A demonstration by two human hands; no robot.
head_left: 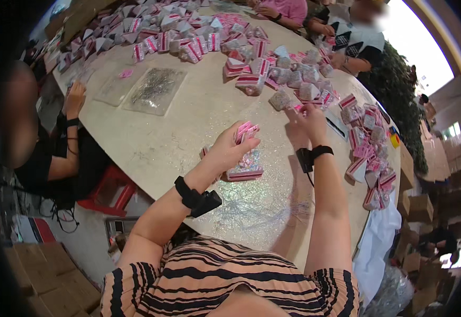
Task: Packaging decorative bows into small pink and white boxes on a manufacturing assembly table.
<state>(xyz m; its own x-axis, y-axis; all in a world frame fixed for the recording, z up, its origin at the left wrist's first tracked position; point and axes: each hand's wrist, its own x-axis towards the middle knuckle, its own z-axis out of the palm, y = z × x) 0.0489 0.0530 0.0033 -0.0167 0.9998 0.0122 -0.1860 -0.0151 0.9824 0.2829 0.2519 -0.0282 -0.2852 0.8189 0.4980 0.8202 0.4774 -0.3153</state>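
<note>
Left grip (pixel 228 148) clasps pink-and-white card pieces (pixel 245 130) above a packet (pixel 245 174) on the worktop (pixel 172 127); right grip (pixel 312 122), hold unclear, meets far packets (pixel 309 92). Apparent step: gathering pieces; next calls for a precise pinch.

a workshop: beyond the left hand (pixel 232 147), pink-and-white pieces (pixel 191 52) lie heaped on a shared table (pixel 201 98) with co-workers (pixel 365 34) around it, and cardboard boxes (pixel 420 207) (several) stand well right of the right hand (pixel 312 124).
</note>
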